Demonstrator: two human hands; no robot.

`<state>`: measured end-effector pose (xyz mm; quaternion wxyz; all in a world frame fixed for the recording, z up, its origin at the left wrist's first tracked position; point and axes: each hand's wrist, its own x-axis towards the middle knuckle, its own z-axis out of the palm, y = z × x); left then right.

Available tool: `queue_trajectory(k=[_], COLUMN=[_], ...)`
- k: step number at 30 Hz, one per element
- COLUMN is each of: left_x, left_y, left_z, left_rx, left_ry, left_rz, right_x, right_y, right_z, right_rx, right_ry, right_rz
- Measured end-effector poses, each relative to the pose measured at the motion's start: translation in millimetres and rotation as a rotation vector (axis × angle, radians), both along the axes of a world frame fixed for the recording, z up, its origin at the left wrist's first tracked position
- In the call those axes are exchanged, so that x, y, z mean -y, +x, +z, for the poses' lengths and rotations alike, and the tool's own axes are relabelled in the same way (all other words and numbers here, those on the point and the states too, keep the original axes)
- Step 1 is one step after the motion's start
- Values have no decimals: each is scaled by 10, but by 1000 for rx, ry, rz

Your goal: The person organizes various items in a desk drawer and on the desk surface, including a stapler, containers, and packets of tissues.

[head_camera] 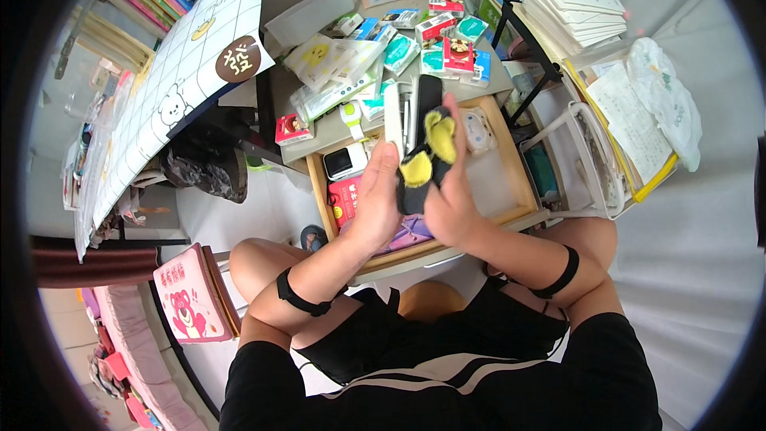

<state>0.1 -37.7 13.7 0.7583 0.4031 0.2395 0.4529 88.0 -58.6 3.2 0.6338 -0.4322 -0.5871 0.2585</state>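
Observation:
Above the open wooden drawer (519, 163), my left hand (381, 194) and my right hand (453, 200) press a bundle between them. It includes a black and yellow fuzzy item (422, 170), a long black case (429, 96), a white flat long item (393, 114) and thin metallic sticks. Beneath, the drawer holds a white device with a black screen (339, 161), a red packet (343, 200), a purple pouch (412, 236) and a white cartoon-faced case (477, 131). Which hand bears the most of the bundle cannot be told.
Small tissue packs (458, 55), plastic pouches (317, 60) and a green-white watch (352, 117) lie on the grey cabinet top (287, 90). A desk with a grid-patterned mat (197, 54) stands left. To the right is a white rack (589, 149) with papers and a plastic bag (664, 96).

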Motion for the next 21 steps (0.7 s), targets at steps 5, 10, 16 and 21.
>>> queue_trajectory(k=[5, 10, 16, 21], left_x=[62, 19, -119, -178], left_y=[1, -32, -57, -55], left_z=[0, 56, 11, -138], left_rx=[-352, -424, -620, -917], left_ry=[405, 463, 612, 944], left_rz=[-40, -170, -182, -199], right_x=[-154, -301, -390, -361], right_y=[172, 368, 604, 679], right_z=[157, 280, 436, 509], right_rx=[-249, -702, -745, -699], right_ry=[60, -129, 156, 299], right_rz=[-129, -34, -174, -170])
